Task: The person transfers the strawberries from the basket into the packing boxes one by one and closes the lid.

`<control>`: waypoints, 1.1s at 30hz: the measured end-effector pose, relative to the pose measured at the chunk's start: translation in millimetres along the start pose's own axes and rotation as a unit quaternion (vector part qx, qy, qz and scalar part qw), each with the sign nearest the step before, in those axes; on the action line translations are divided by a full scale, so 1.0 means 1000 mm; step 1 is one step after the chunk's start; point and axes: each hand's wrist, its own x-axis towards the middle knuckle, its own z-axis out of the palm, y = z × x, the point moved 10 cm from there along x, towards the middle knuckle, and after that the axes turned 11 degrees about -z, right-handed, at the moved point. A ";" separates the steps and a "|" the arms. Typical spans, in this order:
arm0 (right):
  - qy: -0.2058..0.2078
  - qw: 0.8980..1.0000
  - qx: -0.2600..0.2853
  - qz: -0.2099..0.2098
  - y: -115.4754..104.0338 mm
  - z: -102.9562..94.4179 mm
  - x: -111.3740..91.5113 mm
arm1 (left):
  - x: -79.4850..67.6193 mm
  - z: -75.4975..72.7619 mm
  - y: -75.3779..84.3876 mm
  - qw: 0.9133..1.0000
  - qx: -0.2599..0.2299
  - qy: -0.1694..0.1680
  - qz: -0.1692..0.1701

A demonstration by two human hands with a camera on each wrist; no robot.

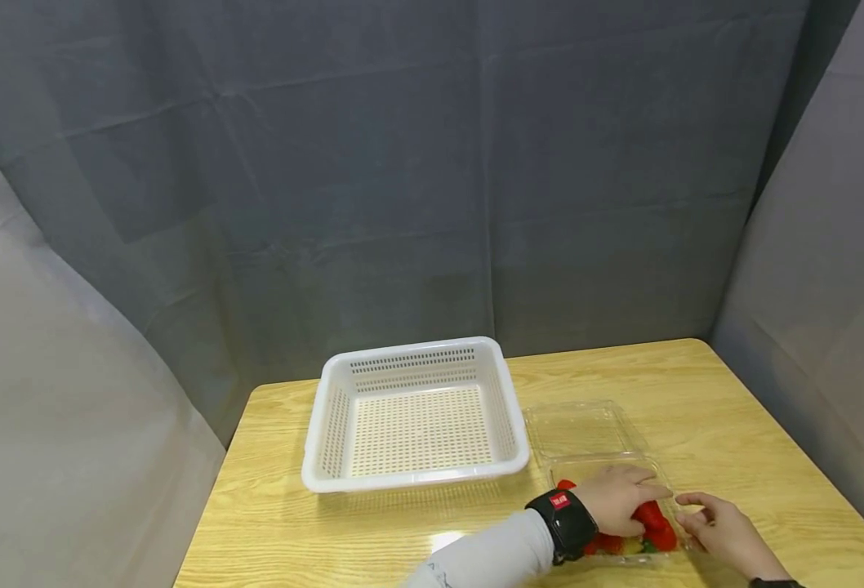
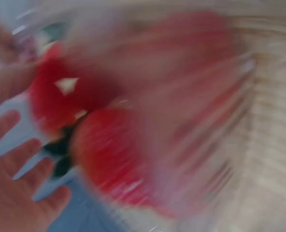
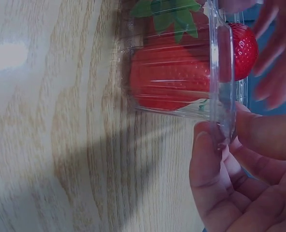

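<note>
A clear plastic clamshell box (image 1: 678, 490) sits on the wooden table (image 1: 733, 408) at the front right, its lid (image 1: 579, 429) folded open behind it. Red strawberries (image 1: 656, 523) lie inside. My left hand (image 1: 645, 494) reaches into the box and lies over the berries with fingers stretched out. My right hand (image 1: 696, 513) is at the box's right edge. In the right wrist view its thumb and fingers (image 3: 206, 159) pinch the clear rim (image 3: 221, 72), with a big strawberry (image 3: 169, 82) behind the wall. The left wrist view is blurred and shows red berries (image 2: 109, 159).
An empty white perforated basket (image 1: 417, 478) stands on the table just left of the box. Grey cloth hangs behind and on both sides. Bare table lies in front of the basket and to the far right of the box.
</note>
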 end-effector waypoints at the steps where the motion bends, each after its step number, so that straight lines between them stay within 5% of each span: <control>1: 0.000 1.000 0.000 0.002 0.000 0.000 0.000 | -0.004 -0.008 -0.004 1.000 -0.023 0.003 -0.002; 3: -0.002 1.000 0.001 0.003 0.001 0.000 0.000 | -0.015 -0.028 -0.013 0.996 -0.082 0.028 -0.012; 5: -0.002 1.000 -0.005 0.000 0.000 0.000 0.001 | -0.030 -0.050 -0.027 0.983 -0.163 0.077 -0.035; 9: 0.003 1.000 -0.017 -0.004 -0.001 0.000 0.003 | -0.072 -0.070 -0.062 0.923 -0.318 0.198 -0.090; 13: 0.005 1.000 -0.015 -0.005 -0.001 0.000 0.004 | -0.105 -0.044 -0.089 0.862 -0.398 0.273 -0.154; 16: 0.007 1.000 -0.011 -0.005 -0.001 -0.002 0.003 | -0.117 -0.011 -0.102 0.809 -0.482 0.269 -0.204; 21: 0.011 1.000 -0.007 -0.003 0.001 -0.003 0.004 | -0.122 0.030 -0.110 0.693 -0.635 0.225 -0.255; 25: 0.011 1.000 -0.002 -0.003 0.002 -0.002 0.004 | -0.124 0.050 -0.108 0.636 -0.685 0.192 -0.298; 30: 0.000 1.000 -0.006 -0.004 0.002 -0.001 0.005 | -0.119 0.074 -0.099 0.541 -0.765 0.136 -0.321; 31: -0.008 1.000 -0.002 -0.003 0.003 -0.001 0.006 | -0.119 0.077 -0.098 0.526 -0.777 0.130 -0.322; 33: -0.055 0.998 0.014 -0.023 0.000 0.001 0.010 | -0.118 0.080 -0.097 0.509 -0.789 0.124 -0.322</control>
